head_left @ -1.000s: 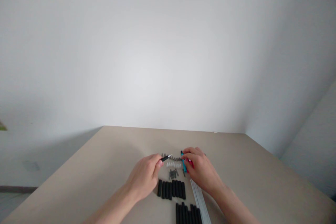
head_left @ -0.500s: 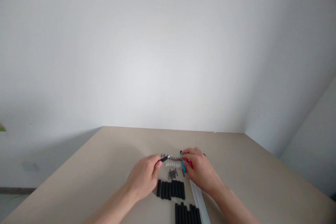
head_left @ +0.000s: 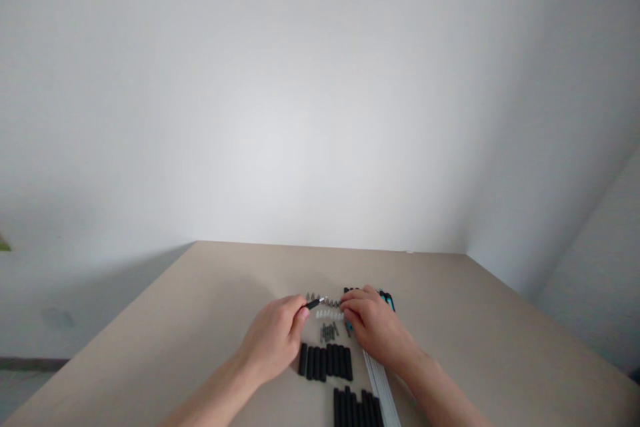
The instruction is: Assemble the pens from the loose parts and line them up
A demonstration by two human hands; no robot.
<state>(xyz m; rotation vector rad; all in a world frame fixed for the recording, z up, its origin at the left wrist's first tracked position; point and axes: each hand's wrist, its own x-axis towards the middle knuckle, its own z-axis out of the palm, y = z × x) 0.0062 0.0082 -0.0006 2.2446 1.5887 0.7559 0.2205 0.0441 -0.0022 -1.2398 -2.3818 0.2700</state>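
Observation:
My left hand (head_left: 277, 333) is closed round a slim black pen barrel (head_left: 313, 304) with a shiny metal tip that points right and slightly up. To its right, my right hand (head_left: 373, 317) has thumb and fingers curled together at the right end of a row of small metal pen tips (head_left: 332, 302). Whether anything is between those fingers I cannot make out. Under and behind this hand lie black and blue pen pieces (head_left: 389, 300), partly covered by it. Just left of its thumb runs a row of small clear pieces (head_left: 327, 314).
Nearer me lie a cluster of small dark grey pieces (head_left: 329, 331), a row of short black tubes (head_left: 325, 361) and a second black group (head_left: 356, 407). Long white sticks (head_left: 381, 387) lie beside these on the beige table (head_left: 225, 267). A white wall (head_left: 320, 113) stands behind.
My right hand has shifted slightly left and its fingers have drawn closer together. It now covers the red piece and most of the blue piece seen before. My left hand stays put.

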